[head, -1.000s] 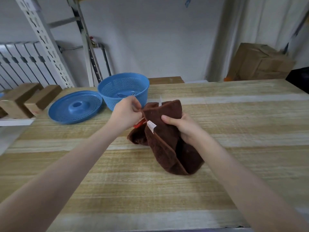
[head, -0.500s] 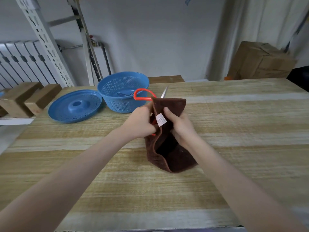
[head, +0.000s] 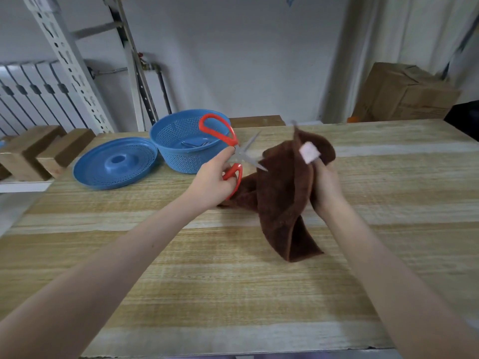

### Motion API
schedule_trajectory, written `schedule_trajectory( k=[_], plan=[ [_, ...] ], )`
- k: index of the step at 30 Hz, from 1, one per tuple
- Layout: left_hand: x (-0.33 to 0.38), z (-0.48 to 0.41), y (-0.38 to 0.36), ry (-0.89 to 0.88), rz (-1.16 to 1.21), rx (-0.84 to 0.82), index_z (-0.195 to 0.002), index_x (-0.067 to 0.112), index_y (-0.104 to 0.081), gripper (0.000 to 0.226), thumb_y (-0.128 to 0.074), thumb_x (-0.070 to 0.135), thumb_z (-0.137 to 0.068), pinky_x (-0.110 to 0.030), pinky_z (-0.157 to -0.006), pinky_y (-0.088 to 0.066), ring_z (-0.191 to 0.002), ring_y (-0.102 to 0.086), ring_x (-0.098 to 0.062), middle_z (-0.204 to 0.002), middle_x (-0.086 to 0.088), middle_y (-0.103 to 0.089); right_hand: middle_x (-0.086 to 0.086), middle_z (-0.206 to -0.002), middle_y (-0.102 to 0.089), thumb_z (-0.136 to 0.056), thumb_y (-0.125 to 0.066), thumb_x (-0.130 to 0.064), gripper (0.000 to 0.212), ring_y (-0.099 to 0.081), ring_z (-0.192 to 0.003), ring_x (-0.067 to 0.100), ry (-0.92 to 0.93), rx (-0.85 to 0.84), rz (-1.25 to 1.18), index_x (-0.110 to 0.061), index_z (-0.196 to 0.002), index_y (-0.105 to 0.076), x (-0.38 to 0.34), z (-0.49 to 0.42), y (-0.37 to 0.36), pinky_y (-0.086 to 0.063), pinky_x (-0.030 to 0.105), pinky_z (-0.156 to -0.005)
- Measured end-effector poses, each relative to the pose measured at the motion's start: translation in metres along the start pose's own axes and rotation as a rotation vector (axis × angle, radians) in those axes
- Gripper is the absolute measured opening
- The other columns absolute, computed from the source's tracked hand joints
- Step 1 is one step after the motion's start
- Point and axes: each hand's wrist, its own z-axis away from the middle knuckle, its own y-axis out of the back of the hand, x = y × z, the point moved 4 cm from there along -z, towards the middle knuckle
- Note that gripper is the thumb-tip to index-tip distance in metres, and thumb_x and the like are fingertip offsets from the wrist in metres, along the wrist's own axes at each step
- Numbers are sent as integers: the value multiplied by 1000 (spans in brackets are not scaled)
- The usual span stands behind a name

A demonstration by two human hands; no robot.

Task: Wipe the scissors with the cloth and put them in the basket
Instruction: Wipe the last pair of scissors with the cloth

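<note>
Two steps checked: wiping seemingly finishing, drop into basket [head: 181,161] outstanding | scissors [head: 239,151] blades apart, held in air just right of basket, one tip at cloth [head: 282,193] edge | left hand [head: 212,182] curled round lower red handle | right hand [head: 324,185] bunching cloth, farther right of basket

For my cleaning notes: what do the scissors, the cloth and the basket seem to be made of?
Scissors: blades look like bare grey metal, faintly shiny; handles look like glossy red plastic. Cloth: soft brown fabric, perhaps microfibre or terry, by its fuzzy matte pile and limp folds. Basket: likely moulded blue plastic, by its even colour and fine grid of holes.
</note>
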Motion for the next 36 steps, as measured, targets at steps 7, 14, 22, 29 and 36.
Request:
schedule_trajectory(
  k=[7,14,22,29,36],
  plan=[
    [7,1,-10,9,-123,-95,-135,18,-45,48,-50,3,-89,-35,-72,-45,-73,-58,-29,-72,-12,-60,9,-61,-50,-104,-35,-5,36,-52,-51,9,-143,-72,291,-13,-69,-43,21,8,-15,-39,16,-51],
    [7,4,-17,148,7,-197,-113,15,-56,28,-54,2,-88,-42,-89,-52,-102,-64,-29,-102,-8,-66,-2,-80,-74,-86,-71,-13,2,-70,-76,13,76,-228,367,-14,-86,-72,17,15,-62,-56,29,-71],
    [19,4,-15,236,133,-265,-126,32,-46,52,-46,-3,-88,-50,-78,-54,-85,-65,-38,-99,-26,-67,6,-90,-72,-94,-62,-23,8,-70,-87,23,-132,-50,118,-16,-92,-64,24,15,-58,-57,35,-79],
    [21,4,-17,261,51,-260,-130,22,-49,51,-47,2,-83,-35,-78,-53,-92,-64,-26,-101,-8,-67,0,-69,-72,-86,-70,-12,7,-70,-65,14,-79,-114,175,-14,-80,-67,17,21,-66,-57,26,-59],
    [23,-1,-13,214,-32,-267,-140,26,-43,67,-41,-6,-82,-45,-86,-53,-99,-64,-32,-113,-13,-65,12,-91,-75,-86,-69,-15,11,-73,-83,26,-94,-71,202,-8,-93,-72,22,19,-72,-60,45,-79]
  ],
)
